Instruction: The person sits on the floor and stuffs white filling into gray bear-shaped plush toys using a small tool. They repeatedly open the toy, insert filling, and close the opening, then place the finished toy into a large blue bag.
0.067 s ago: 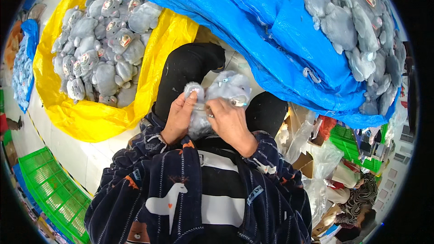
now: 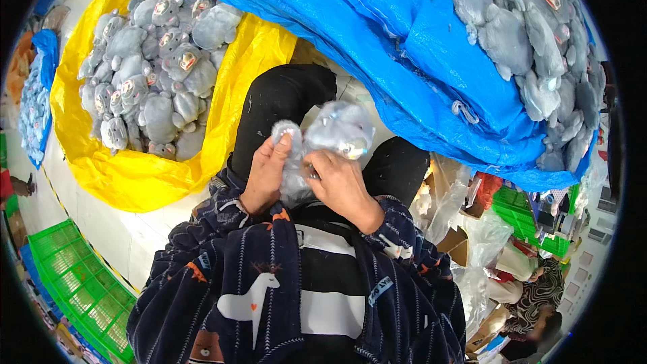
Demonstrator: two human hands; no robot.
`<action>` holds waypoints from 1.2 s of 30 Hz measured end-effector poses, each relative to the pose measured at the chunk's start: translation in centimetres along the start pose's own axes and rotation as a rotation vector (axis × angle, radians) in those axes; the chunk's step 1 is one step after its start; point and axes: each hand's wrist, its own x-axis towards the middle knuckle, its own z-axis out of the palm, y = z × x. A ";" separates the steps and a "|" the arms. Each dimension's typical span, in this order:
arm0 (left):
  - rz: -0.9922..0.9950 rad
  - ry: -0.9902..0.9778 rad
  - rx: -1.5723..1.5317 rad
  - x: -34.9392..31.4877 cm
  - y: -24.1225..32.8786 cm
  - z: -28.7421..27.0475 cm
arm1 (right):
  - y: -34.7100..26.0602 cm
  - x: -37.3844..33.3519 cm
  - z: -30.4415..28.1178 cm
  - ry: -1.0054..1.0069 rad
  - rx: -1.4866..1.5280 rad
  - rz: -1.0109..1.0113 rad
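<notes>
Between my knees is a grey plush toy [image 2: 334, 127], slightly blurred, with a pale face patch on its right side. My left hand [image 2: 265, 174] grips one rounded limb of it, thumb pressed on top near the limb's tip. Curled against the toy's middle, my right hand [image 2: 342, 183] has its fingers pinched together on the grey fur. Whether those fingers also hold something small cannot be made out. The toy's lower part disappears partly behind my hands.
A yellow sack [image 2: 145, 185] full of similar grey plush toys stands at the left. A large blue sack [image 2: 404, 74] with more spreads across the upper right. Green crates [image 2: 81, 290] lie lower left. Boxes and clear plastic bags [image 2: 482, 239] clutter the right, near another person [image 2: 536, 310].
The plush toy has shifted slightly up and turned a little in my hands. My right hand has moved a touch to the left.
</notes>
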 end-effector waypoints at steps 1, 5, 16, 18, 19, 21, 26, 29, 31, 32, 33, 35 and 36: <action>-0.003 0.019 -0.043 0.1 0.5 -0.1 | 0.1 -0.3 -0.3 -0.141 0.252 0.076; 0.000 0.098 -0.155 0.8 2.5 0.0 | 0.6 -2.9 -4.9 -0.379 1.065 0.313; -0.157 -0.088 -0.078 1.1 1.4 -0.6 | 4.7 -3.6 -1.2 0.500 0.897 0.597; -0.241 -0.153 0.037 -0.2 1.2 1.1 | 5.1 -2.9 -1.4 0.556 0.554 0.450; -0.383 -0.176 0.054 -0.2 1.3 1.1 | 5.0 -2.6 -1.9 0.596 0.497 0.419; -0.538 -0.179 -0.055 -0.2 2.4 2.1 | 5.2 -2.2 -2.2 0.689 0.492 0.393; -0.224 -0.187 -0.260 1.2 2.3 2.6 | 2.8 -2.9 -5.6 0.642 0.144 0.367; -0.231 -0.173 -0.256 1.3 2.7 3.6 | -0.1 -2.6 -4.2 0.371 0.098 -0.066; -0.422 -0.202 -0.330 0.9 3.3 3.9 | -1.6 -1.7 -3.1 0.177 -0.072 -0.147; -0.386 -0.205 -0.336 1.0 3.3 4.0 | -1.3 -1.3 -1.9 0.119 -0.142 -0.149; -0.351 -0.208 -0.342 1.0 3.2 4.2 | -1.2 -1.6 -2.1 0.045 -0.085 -0.143; -0.241 -0.265 -0.377 1.8 3.3 3.3 | -1.0 -2.2 -3.1 -0.070 0.279 -0.203; -0.193 -0.219 -0.362 1.8 3.7 2.8 | -0.9 -2.7 -4.3 -0.279 0.502 -0.145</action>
